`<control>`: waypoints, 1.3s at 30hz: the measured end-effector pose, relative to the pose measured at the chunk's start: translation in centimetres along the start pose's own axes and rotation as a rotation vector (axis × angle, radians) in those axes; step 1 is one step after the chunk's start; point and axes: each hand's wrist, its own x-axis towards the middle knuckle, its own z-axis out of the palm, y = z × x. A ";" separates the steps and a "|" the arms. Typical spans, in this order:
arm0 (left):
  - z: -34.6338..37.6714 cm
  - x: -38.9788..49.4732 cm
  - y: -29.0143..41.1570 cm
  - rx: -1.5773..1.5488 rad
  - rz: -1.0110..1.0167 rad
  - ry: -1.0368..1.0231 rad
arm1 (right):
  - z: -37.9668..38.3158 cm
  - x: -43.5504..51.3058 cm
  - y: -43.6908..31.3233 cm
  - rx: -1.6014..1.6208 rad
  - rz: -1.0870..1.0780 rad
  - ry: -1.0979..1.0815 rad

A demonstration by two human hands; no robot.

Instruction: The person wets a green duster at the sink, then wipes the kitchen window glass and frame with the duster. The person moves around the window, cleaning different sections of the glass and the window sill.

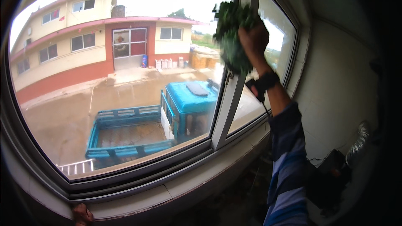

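Note:
My right hand (pixel 254 39) is raised high, gripping a bunched dark green cloth (pixel 234 42). The cloth is blurred and overlaps the upright frame (pixel 234 103) between the two panes of a sliding window. A black device on a strap (pixel 267 83) sits on my right wrist, with a cable hanging down from it. Low at the left, my left hand (pixel 83 214) is curled against the front edge of the tiled windowsill (pixel 138 202); its fingertips are partly hidden and nothing shows in it. The large left pane (pixel 135 91) fills most of the view.
A window latch (pixel 230 76) is on the upright frame below the cloth. Dark track grooves (pixel 138 175) run above the sill. At lower right, a silver flexible duct (pixel 358 144) meets a dark appliance (pixel 333 169). Through the glass stands a blue cargo vehicle (pixel 191 97).

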 end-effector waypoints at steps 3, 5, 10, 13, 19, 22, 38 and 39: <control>0.2 -0.1 -0.4 -0.028 0.004 -0.022 | 2.7 5.1 -1.0 -0.142 -0.200 0.232; -0.1 0.0 -0.4 -0.035 -0.010 -0.036 | 4.6 4.9 -1.4 -0.160 -0.203 0.147; -1.1 0.4 0.8 0.059 -0.032 -0.007 | 6.0 0.8 -0.5 -0.227 -0.291 0.117; -1.7 0.5 1.4 0.037 -0.054 -0.070 | 5.4 -1.3 0.0 -0.174 -0.061 -0.116; -2.2 1.2 1.6 -0.018 -0.031 -0.050 | 4.5 -10.8 -1.2 -0.250 -0.118 -0.046; -2.4 1.3 1.9 -0.021 -0.029 -0.021 | 2.7 -18.3 -1.1 -0.242 -0.271 -0.093; -3.7 2.1 3.3 -0.024 -0.047 -0.017 | -0.1 -49.2 4.8 -0.199 0.137 -0.254; -3.8 2.1 3.5 -0.051 -0.022 0.014 | 0.1 -49.8 5.3 -0.223 0.147 -0.243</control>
